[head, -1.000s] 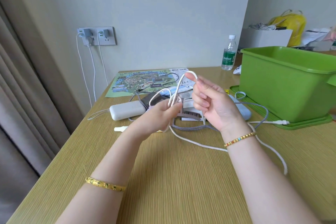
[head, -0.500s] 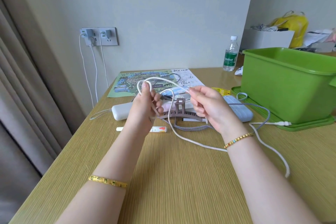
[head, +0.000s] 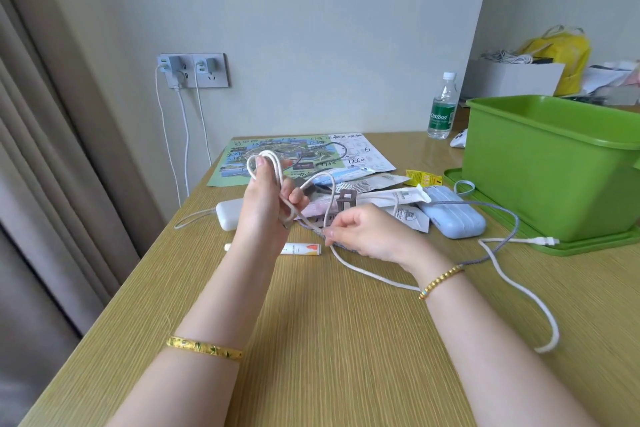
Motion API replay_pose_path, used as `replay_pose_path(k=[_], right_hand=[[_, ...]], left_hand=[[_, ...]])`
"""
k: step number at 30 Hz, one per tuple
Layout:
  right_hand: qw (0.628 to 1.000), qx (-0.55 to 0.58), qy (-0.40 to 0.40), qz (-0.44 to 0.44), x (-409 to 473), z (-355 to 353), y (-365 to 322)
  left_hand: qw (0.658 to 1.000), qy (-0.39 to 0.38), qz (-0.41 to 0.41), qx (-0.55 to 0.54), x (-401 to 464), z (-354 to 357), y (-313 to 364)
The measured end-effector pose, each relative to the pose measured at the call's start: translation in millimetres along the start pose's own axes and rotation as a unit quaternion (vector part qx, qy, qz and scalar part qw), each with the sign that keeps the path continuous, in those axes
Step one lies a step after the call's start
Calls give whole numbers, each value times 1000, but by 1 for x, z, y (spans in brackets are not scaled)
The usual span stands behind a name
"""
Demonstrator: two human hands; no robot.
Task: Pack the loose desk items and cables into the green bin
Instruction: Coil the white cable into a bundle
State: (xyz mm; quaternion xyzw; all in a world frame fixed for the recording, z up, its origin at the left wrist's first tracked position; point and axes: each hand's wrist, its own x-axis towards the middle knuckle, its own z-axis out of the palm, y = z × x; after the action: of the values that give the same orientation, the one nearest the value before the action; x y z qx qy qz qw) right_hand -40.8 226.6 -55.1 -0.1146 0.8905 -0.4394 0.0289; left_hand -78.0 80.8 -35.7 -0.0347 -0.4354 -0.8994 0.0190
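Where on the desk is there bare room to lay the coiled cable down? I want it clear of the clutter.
Bare wood lies near the front edge, between the forearms, and left of the tube. It is crowded between the map, blue case and green bin.

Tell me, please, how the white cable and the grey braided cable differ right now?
The white cable is smooth and looped in the left hand, pinched by the right hand; the grey braided cable is woven and lies loose, untouched. Both trail across the desk.
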Motion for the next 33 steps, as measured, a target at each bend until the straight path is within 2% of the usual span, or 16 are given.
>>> replay_pose_path(k=[3, 6, 9, 12, 14, 16, 18, 21, 24, 26, 29, 31, 33], right_hand=[[1000, -12, -11, -8, -1, 4, -2], [1000, -6, -5, -4, -4, -5, -2], [990, 66, 121, -20, -8, -28, 1], [955, 129, 262, -42, -7, -40, 4], [945, 110, 306, -43, -6, -36, 3], [935, 138, 323, -59, -6, -33, -1], [917, 248, 302, -81, -8, -34, -5], [879, 410, 211, -119, -11, -36, -8], [852, 474, 154, -163, -13, -40, -7], [848, 478, 131, -190, -14, -41, -6], [850, 476, 105, -199, -13, -39, -6], [859, 457, 107, -202, -12, -39, -3], [893, 391, 123, -186, -11, -39, -1]], left_hand=[[999, -19, 11, 49, 4, -2, -1], [995, 12, -17, 101, 7, -5, 2], [997, 53, -48, 29, 8, -9, 5], [998, 36, -44, -14, 8, -11, 9], [997, 33, -29, 67, 8, -11, 8], [980, 16, -17, 199, 8, -10, 4], [947, -30, -9, 319, 5, -8, -1], [884, -129, 14, 450, -4, -5, -6], [830, -272, 39, 486, -13, -2, -10], [799, -331, 26, 501, -16, -1, -15], [797, -300, 4, 523, -19, 1, -21], [818, -280, 0, 502, -18, 1, -20], [854, -267, -8, 447, -15, 0, -15]])
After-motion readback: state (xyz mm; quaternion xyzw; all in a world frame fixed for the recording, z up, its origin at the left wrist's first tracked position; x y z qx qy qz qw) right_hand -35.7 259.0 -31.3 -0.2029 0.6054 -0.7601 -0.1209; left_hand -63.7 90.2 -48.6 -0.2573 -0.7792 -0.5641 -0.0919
